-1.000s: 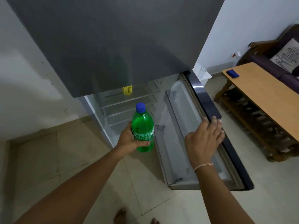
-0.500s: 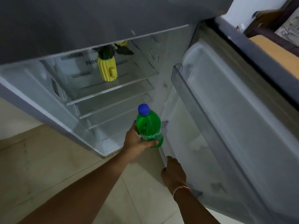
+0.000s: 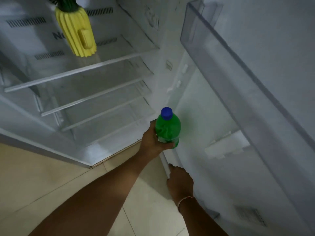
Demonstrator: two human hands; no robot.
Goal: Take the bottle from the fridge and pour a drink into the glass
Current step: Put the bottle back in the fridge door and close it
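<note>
A green plastic bottle with a blue cap stands upright in my left hand, whose fingers curl round its lower half. It hovers just in front of the open fridge, near the hinge side and the lowest shelves. My right hand grips the lower inner edge of the open fridge door, fingers wrapped round the rim. No glass is in view.
A yellow ribbed pineapple-shaped container stands on the top glass shelf. Below it are several bare glass shelves. A clear door bin runs along the door on the right. Beige floor tiles lie below.
The camera has closed in on the fridge interior. My right hand dropped from the door's outer top edge to its lower inner edge. The bottle stays in my left hand.
</note>
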